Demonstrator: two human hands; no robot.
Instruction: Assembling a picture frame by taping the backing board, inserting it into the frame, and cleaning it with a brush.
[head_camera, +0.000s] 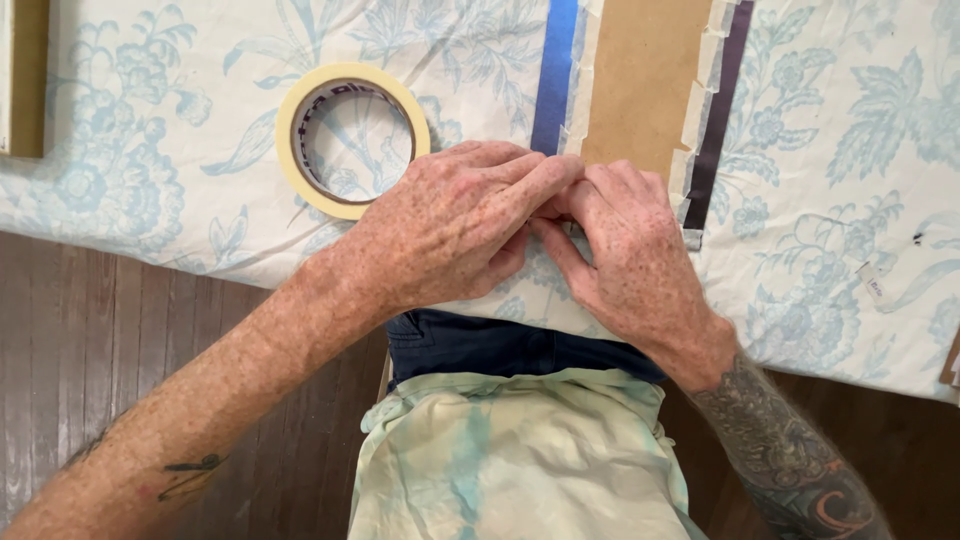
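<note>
Grip: left hand (450, 230) and right hand (625, 250) pinch fingertips together on masking tape (578, 95) edging the brown board (640, 80); thin, light, sticky, probably best taken by its free end.

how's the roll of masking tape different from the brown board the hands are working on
The roll of masking tape is a cream ring with an open middle; the brown board is a flat, solid panel. The roll lies untouched beside the left hand; the board's near end sits under both the left hand and the right hand. The board's edges carry short strips of pale tape; the roll is bare. Both rest on the floral cloth.
</note>
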